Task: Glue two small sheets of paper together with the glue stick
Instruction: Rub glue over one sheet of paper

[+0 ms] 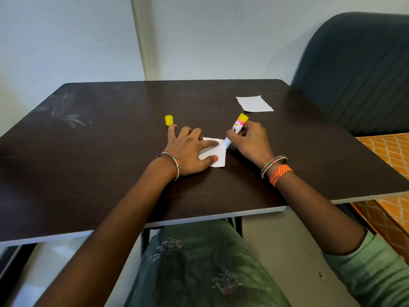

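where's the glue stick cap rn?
In the head view, the yellow cap stands on the dark table, left of centre, just beyond the left hand's fingertips, apart from the glue stick in the right hand.

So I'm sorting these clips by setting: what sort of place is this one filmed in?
Probably a room in a home, not a workshop or classroom. A small dark table stands against a plain wall corner, a padded grey chair sits beside it, and an orange patterned cloth lies to the right, perhaps on a bed.
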